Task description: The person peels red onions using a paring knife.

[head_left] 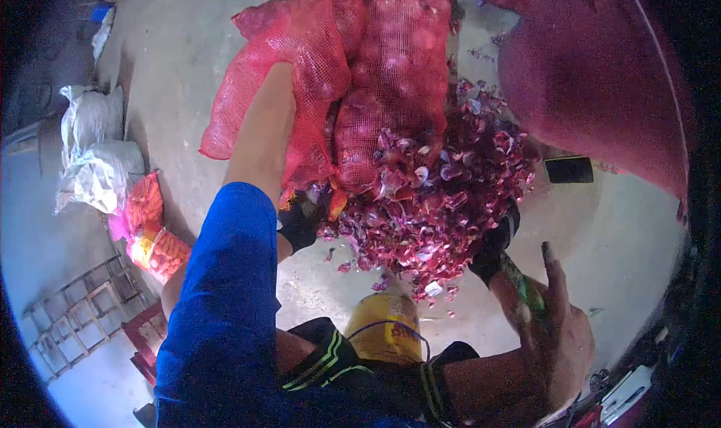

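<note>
My left arm, in a blue sleeve, reaches up to a red mesh bag (319, 60). My left hand (282, 73) shows only near the wrist; the mesh hides its fingers. Beside that bag lies a full mesh sack of onions (394, 67). A pile of loose purple onion skins (428, 210) spreads below the sacks, between my feet. At the lower right, my right hand (559, 326) is around a narrow green object (530, 294), one finger stretched upward. Part of this object is hidden, and its kind is unclear.
Below the pile, a yellow container (384, 329) stands between my legs. White sacks (98, 154) and a bag with orange contents (155, 236) are at the left, above a metal rack (86, 311). A large dark red sack (593, 67) and a dark flat object (569, 170) are at the right.
</note>
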Motion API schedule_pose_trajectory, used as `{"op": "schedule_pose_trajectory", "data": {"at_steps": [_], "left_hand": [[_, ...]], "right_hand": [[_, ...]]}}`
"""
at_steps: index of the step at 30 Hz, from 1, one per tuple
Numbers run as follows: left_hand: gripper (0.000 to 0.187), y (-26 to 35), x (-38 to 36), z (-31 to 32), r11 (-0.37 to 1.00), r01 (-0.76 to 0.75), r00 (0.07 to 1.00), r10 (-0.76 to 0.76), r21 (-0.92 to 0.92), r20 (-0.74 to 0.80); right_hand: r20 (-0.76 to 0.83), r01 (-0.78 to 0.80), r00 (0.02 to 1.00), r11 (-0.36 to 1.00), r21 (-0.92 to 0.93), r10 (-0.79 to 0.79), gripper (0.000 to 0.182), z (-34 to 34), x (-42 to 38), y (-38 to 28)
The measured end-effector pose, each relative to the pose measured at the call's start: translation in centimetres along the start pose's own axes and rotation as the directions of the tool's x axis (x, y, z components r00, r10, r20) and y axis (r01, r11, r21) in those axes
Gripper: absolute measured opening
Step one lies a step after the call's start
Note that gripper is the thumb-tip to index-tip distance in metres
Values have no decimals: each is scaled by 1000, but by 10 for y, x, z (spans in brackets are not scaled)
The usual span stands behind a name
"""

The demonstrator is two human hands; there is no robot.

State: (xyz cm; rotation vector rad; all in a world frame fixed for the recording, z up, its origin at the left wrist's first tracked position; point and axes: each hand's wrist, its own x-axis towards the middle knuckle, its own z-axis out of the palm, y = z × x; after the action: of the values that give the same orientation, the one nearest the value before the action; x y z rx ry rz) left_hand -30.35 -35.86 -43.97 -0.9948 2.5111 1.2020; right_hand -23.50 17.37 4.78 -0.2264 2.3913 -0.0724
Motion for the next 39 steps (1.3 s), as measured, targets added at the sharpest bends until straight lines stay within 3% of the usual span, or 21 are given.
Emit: {"op": "schedule_pose_trajectory", "data": {"at_steps": [1, 5, 8, 10, 14, 16, 17, 19, 21, 25, 27, 29, 31, 33, 34, 37, 39], "left_hand": [[42, -2, -11, -3, 1000, 13, 1000, -13, -26, 5], [42, 25, -82, -13, 989, 27, 1000, -27, -145, -3], [41, 49, -134, -32, 972, 30, 999, -37, -235, -26], [41, 66, -177, -45, 955, 17, 998, -33, -295, -52], [41, 102, -301, -85, 920, -16, 994, -27, -392, -104], [47, 110, -361, -94, 552, 258, 966, -129, -793, 225], [47, 115, -392, -103, 560, 242, 970, -125, -792, 208], [43, 132, -447, -116, 259, 428, 833, 259, -866, 489], [44, 171, -510, -120, 226, 371, 867, 264, -901, 423], [45, 212, -575, -104, 142, 235, 907, 323, -962, 269], [47, 220, -583, -93, 132, 272, 857, 416, -953, 303], [54, 228, -586, -73, 41, 224, 869, 445, -974, 219], [54, 229, -586, -61, 61, 209, 874, 435, -976, 214], [53, 230, -584, -53, 108, 113, 861, 485, -988, 152], [53, 231, -585, -49, 106, 123, 857, 491, -987, 159], [52, 235, -585, -47, 162, 1, 917, 394, -987, 66], [55, 238, -589, -48, 147, -135, 880, 471, -980, -51]], "right_hand": [[31, -76, 997, 991, 108, 73, 71, -10, 2, -14], [66, -18, 998, 975, 223, 3, 71, -16, -7, -9], [36, 9, 999, 987, 159, -15, 74, 5, -22, 18], [-116, 398, 909, 917, -39, -400, 78, 52, -21, 94], [-81, 368, 920, 918, -148, -383, 71, 58, -54, 95], [-52, 320, 948, 938, 136, -315, 66, 77, -57, 98], [-64, 333, 943, 932, 141, -327, 66, 85, -57, 100], [-343, 689, 705, 715, 120, -621, 61, 94, -52, 103], [-406, 739, 629, 672, 48, -663, 57, 93, -55, 91], [-506, 848, 496, 520, 105, -706, 53, 96, -65, 61], [-537, 875, 456, 469, 123, -710, 53, 103, -63, 47], [-665, 954, 286, 268, 133, -690, 53, 107, -68, 36], [-631, 936, 350, 291, 200, -692, 58, 109, -79, 30], [-676, 940, 337, 275, 202, -656, 64, 118, -80, 26], [-693, 949, 291, 294, 118, -660, 69, 122, -76, 25], [-670, 959, 277, 246, 144, -689, 69, 121, -85, 23], [-666, 961, 270, 240, 139, -695, 69, 120, -83, 22]]}}
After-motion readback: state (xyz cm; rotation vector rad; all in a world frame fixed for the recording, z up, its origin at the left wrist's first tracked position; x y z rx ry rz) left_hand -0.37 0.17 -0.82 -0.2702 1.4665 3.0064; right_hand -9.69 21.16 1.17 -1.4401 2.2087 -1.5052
